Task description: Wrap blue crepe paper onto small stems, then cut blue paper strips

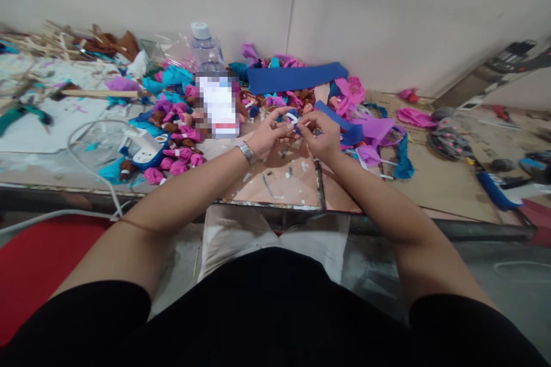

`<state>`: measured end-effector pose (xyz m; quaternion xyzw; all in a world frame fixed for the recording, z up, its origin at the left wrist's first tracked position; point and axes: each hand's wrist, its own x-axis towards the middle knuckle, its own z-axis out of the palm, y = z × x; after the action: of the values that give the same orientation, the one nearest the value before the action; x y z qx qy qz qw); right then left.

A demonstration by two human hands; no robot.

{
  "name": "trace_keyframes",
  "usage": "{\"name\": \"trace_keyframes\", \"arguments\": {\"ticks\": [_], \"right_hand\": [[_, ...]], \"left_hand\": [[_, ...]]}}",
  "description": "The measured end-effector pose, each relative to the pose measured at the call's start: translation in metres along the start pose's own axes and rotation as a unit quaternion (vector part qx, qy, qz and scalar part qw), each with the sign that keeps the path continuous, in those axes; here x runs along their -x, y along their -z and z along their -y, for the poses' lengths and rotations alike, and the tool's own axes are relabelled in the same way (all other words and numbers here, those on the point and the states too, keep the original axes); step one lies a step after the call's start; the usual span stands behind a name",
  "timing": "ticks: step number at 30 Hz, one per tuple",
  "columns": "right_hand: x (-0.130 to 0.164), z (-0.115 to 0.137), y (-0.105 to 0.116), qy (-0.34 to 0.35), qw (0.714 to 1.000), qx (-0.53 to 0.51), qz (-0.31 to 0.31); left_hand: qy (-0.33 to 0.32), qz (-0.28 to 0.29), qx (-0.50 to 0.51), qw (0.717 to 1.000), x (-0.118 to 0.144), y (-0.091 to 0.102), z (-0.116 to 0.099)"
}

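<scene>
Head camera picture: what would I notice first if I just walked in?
Probably the two hands meeting in the middle: the left hand and right hand pinch a small blue and white piece between their fingertips. Next, the heap of pink and brown cloth bundles on the left of the table, and the long blue felt strip by the wall behind.
</scene>
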<state>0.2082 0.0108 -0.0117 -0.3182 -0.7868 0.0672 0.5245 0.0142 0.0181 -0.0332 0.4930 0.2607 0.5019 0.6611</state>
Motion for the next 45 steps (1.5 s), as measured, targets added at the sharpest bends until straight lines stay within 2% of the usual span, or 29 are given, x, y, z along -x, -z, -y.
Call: {"name": "trace_keyframes", "arguments": {"ticks": [9,25,32,37,45], "right_hand": [[0.000,0.000,0.000,0.004,1.000,-0.001,0.013],[-0.001,-0.001,0.002,0.029,0.999,-0.006,0.026],[-0.001,0.004,0.003,0.020,0.999,-0.005,0.040],[0.002,-0.003,0.002,-0.002,1.000,-0.007,0.029],[0.000,-0.009,0.002,0.031,0.997,0.018,0.064]], "left_hand": [[-0.004,0.005,-0.003,1.000,0.004,-0.006,-0.006],[-0.023,-0.003,-0.020,1.000,0.002,-0.005,-0.005],[-0.030,-0.004,-0.058,0.998,0.003,-0.006,-0.004],[-0.020,0.004,-0.082,0.996,0.006,-0.009,-0.008],[-0.041,0.001,-0.129,0.991,0.006,-0.009,-0.004]]}}
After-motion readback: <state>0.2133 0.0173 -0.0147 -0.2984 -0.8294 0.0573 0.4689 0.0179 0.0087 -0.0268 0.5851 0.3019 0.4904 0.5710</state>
